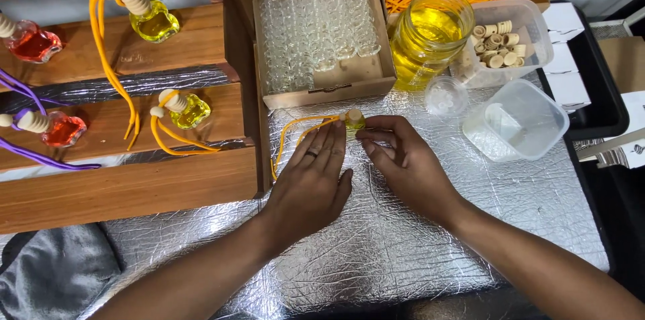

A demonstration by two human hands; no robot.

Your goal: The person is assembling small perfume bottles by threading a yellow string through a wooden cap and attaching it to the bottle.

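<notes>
Both of our hands meet at 1 small glass bottle of yellow liquid with a pale wooden cap [354, 120], which sits on the crinkled silver foil worktop [403, 239] just in front of the open cardboard box of empty clear glass bottles [316, 31]. Our left hand [310, 182] lies flat, fingers together and stretched toward the bottle, covering part of the orange cord [295, 133] that loops away from the box's near edge. Our right hand [403, 158] pinches the bottle between thumb and fingertips.

We judge that we are fitting or tidying the cord at the neck of this bottle, with the cap already seated. The next move likely calls for a steady pinch that keeps the bottle upright while the cord is drawn snug.

Right of the box stand a glass jar of yellow liquid [426, 34] and a clear plastic tub of wooden caps [507, 41]. Left of the box, 4 finished bottles, 2 yellow [156, 23] and 2 red [33, 43], rest on wooden steps [127, 185].
</notes>
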